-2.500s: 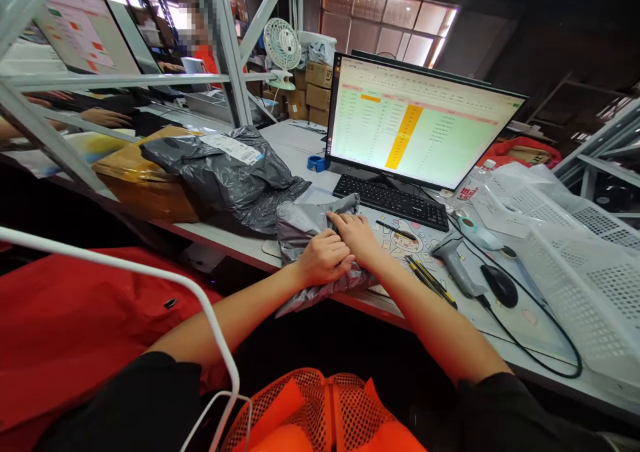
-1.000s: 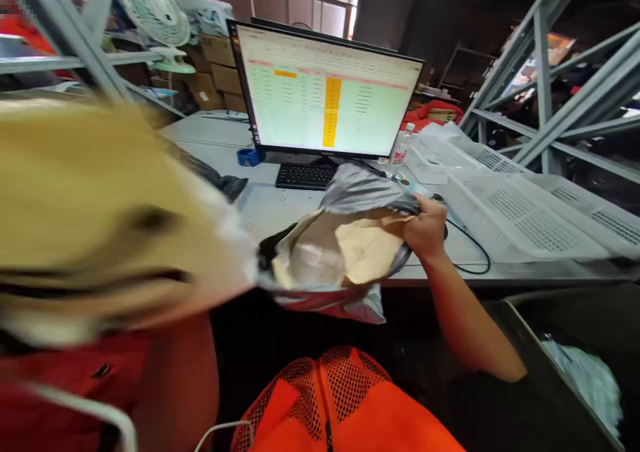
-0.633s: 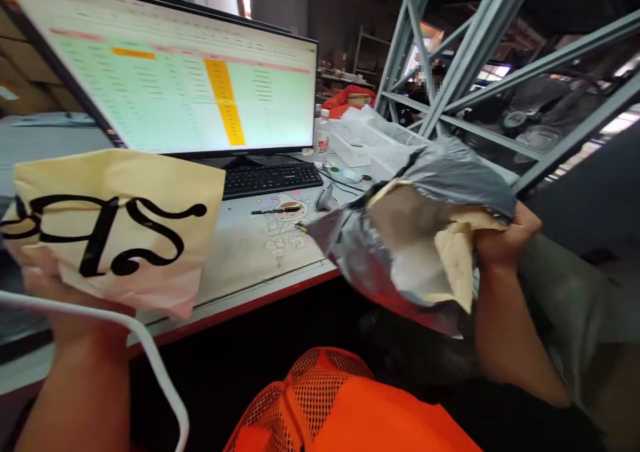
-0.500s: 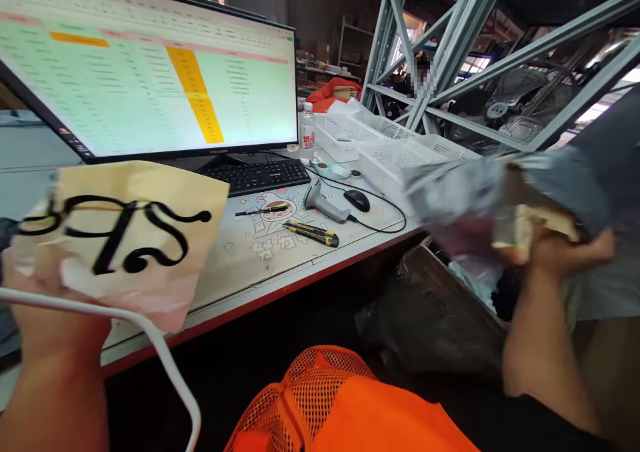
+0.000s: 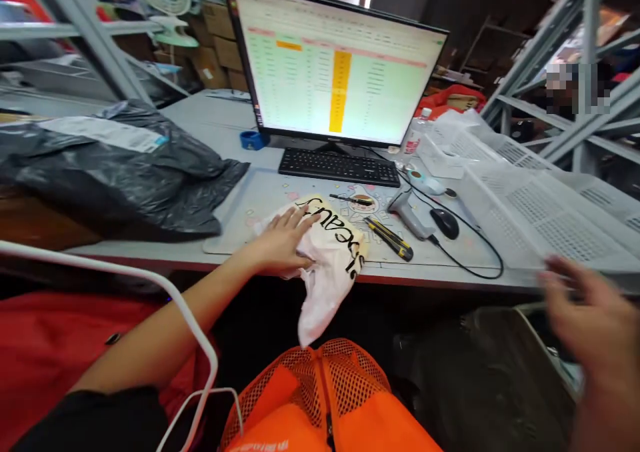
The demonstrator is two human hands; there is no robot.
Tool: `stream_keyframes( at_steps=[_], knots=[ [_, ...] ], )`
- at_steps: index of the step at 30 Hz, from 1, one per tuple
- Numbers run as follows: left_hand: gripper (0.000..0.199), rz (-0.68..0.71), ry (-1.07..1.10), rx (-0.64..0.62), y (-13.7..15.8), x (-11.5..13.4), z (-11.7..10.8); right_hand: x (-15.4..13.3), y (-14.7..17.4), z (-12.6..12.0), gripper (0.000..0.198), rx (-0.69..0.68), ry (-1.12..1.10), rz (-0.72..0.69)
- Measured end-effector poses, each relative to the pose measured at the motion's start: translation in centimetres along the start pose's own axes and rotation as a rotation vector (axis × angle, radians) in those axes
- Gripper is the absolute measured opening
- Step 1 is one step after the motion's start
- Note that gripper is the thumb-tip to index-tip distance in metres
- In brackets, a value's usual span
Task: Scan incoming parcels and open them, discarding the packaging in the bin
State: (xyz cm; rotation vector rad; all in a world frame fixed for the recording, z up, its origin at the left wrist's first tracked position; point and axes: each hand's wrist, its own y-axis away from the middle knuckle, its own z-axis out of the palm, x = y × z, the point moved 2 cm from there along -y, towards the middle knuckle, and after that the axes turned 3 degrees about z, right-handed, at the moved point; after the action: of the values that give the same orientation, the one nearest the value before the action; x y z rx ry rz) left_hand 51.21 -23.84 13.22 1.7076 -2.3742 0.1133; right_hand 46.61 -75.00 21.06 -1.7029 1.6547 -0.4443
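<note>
My left hand [image 5: 285, 242] lies with fingers spread on a crumpled white and cream printed bag [image 5: 327, 259]. Black lettering runs across the bag, and one white corner of it hangs over the front edge of the desk. What is under my palm is hidden. My right hand [image 5: 590, 312], blurred by motion, is raised at the far right with its fingers apart and nothing in it. Close to the bag on the desk are a yellow and black utility knife [image 5: 389, 239] and a black pen [image 5: 351, 199].
A dark plastic parcel [image 5: 125, 179] fills the desk's left side. Behind stand a monitor [image 5: 335, 72] and keyboard [image 5: 339, 167]. To the right are a barcode scanner [image 5: 411, 215], a mouse [image 5: 445, 223] and white baskets [image 5: 540, 212]. A white tube [image 5: 150, 275] crosses the left foreground.
The view has swung left. The printed bag has come down from the air onto the desk, under my left hand. My right hand has let go of the grey plastic packaging.
</note>
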Motion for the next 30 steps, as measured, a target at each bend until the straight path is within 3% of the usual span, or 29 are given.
stream_keyframes(
  at_steps=[1, 2, 4, 5, 7, 9, 12, 14, 16, 19, 21, 24, 27, 30],
  knots=[
    [0.122, -0.030, 0.004, -0.028, 0.2, 0.3, 0.1, -4.1, 0.8, 3.1, 0.052, -0.159, -0.175, -0.143],
    [0.131, -0.053, 0.008, -0.053, 0.4, 0.5, 0.0, -8.7, 2.1, 6.4, 0.070, -0.397, -0.312, -0.322],
    [0.146, -0.076, 0.022, -0.099, 0.8, 0.2, -0.4, -17.2, 5.5, 12.1, 0.113, -0.674, -0.376, -0.682],
    [0.150, -0.078, 0.037, -0.123, 1.1, -0.3, -0.6, -20.4, 7.2, 14.5, 0.125, -0.747, -0.335, -0.799],
    [0.149, -0.064, 0.080, -0.157, 2.0, -1.9, -0.8, -24.0, 9.5, 18.0, 0.119, -0.776, -0.262, -0.872],
    [0.147, -0.043, 0.111, -0.147, 3.6, -3.9, -0.7, -24.2, 9.8, 19.4, 0.094, -0.740, -0.305, -0.833],
    [0.147, 0.002, 0.104, -0.054, 7.0, -6.3, 0.5, -21.8, 6.7, 18.5, 0.061, -0.753, -0.624, -0.683],
    [0.123, 0.068, 0.117, 0.034, 9.2, -6.5, 1.6, -20.2, 3.0, 17.1, 0.040, -0.773, -0.863, -0.448],
    [0.090, 0.128, 0.209, 0.181, 10.4, -5.3, 2.3, -19.6, -1.1, 15.7, 0.026, -0.726, -1.039, -0.116],
    [0.080, 0.109, 0.509, 0.511, 9.6, -2.2, 2.1, -20.8, -6.3, 14.6, 0.031, -0.719, -1.236, 0.254],
    [0.077, 0.011, 0.758, 0.722, 7.8, -0.8, 1.4, -22.1, -8.9, 14.8, 0.041, -0.890, -1.313, 0.306],
    [0.054, -0.173, 0.938, 0.921, 4.9, -1.3, 0.1, -22.7, -11.7, 16.4, 0.049, -1.095, -1.221, 0.228],
    [0.036, -0.303, 0.768, 0.949, 2.9, -3.6, -0.2, -21.4, -13.0, 18.8, 0.050, -0.998, -1.027, 0.215],
    [0.024, -0.386, 0.590, 0.957, 2.3, -4.9, 0.6, -20.6, -11.4, 20.5, 0.055, -0.953, -1.088, 0.323]
  ],
)
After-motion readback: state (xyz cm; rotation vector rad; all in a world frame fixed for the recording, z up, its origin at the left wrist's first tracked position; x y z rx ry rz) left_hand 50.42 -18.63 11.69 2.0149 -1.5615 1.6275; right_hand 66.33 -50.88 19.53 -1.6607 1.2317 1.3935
